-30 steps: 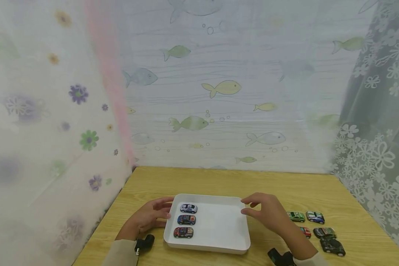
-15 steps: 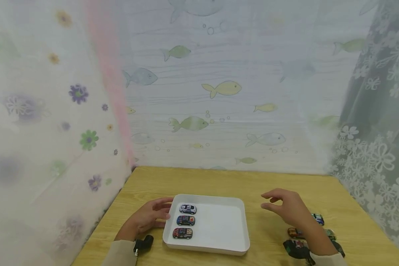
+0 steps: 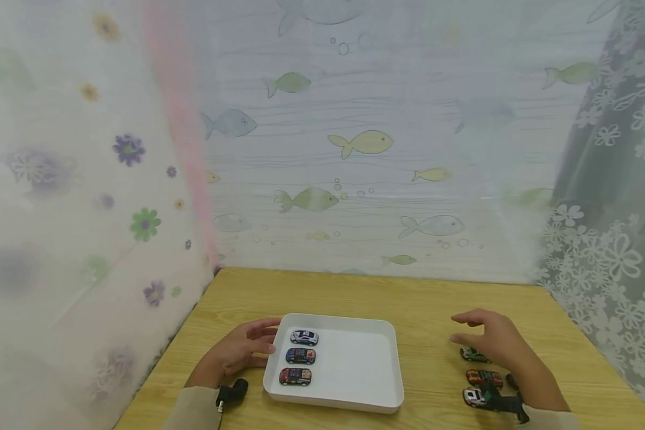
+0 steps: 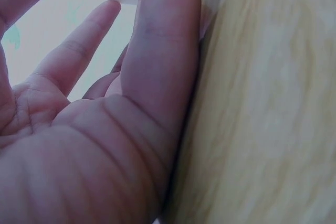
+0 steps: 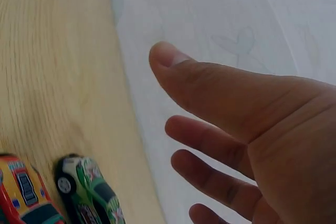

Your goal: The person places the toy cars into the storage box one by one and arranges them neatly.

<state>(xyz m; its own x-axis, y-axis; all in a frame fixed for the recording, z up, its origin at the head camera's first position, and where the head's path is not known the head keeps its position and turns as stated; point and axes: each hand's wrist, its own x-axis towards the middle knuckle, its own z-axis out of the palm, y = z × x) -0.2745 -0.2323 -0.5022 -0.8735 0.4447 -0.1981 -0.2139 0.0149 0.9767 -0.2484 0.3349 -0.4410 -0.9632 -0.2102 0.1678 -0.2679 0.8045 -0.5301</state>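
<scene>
A person's right hand (image 3: pixel 494 343) hovers with fingers spread and relaxed, holding nothing, just above a green toy car (image 3: pixel 474 355) near the right edge of the wooden table (image 3: pixel 355 292). Just nearer the front edge sit a red toy car (image 3: pixel 484 377) and a white toy car (image 3: pixel 474 397), the latter partly hidden by the wrist. The left hand (image 3: pixel 242 349) rests open on the table, its straight fingers touching the left wall of a white tray (image 3: pixel 355 400) that sits toward the middle of the front edge. Three toy cars line the tray's left side: a white one (image 3: pixel 304 337) farthest back, a blue one (image 3: pixel 301 356) in the middle and a dark red one (image 3: pixel 295 376) nearest the front.
</scene>
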